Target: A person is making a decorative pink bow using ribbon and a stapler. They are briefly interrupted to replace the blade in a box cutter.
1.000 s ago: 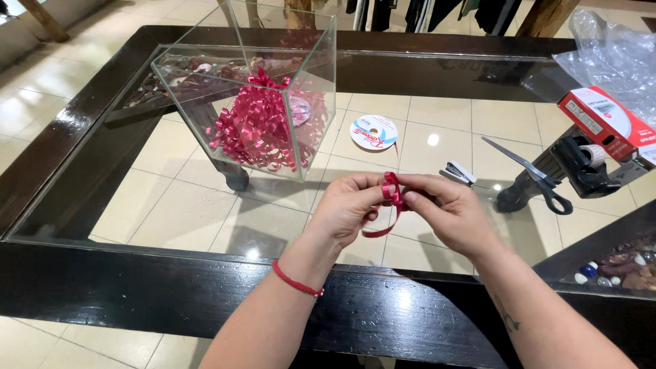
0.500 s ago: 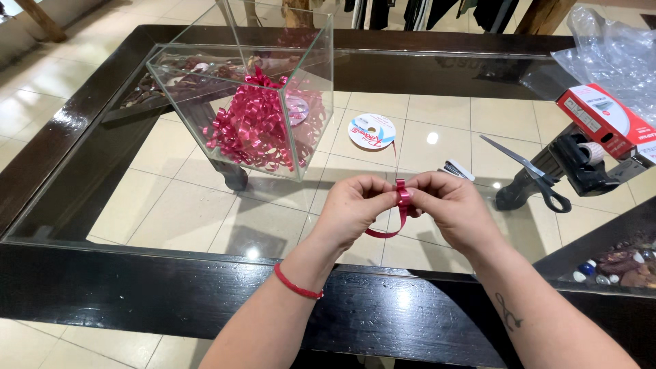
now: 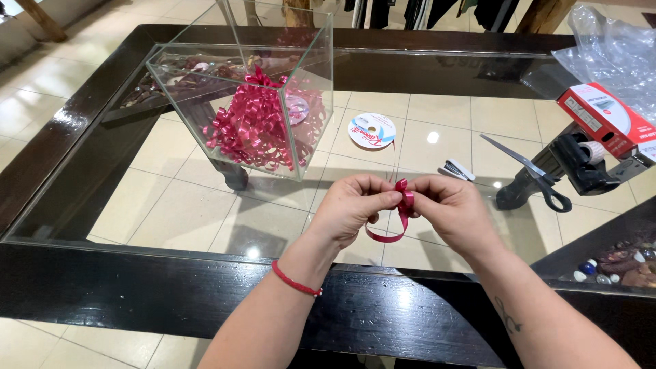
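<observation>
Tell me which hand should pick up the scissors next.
Probably the right hand: the scissors lie on the glass table on its side, with nothing between. The left hand could keep pinching the red ribbon both hold.

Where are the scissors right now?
In the head view, the scissors lie on the glass table to the right, past the right hand, beside the black tape dispenser.

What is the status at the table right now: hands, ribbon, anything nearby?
Left hand and right hand both pinch the red ribbon above the glass table. Glass box of ribbon bows behind. Scissors and stapler lie apart, right.
</observation>
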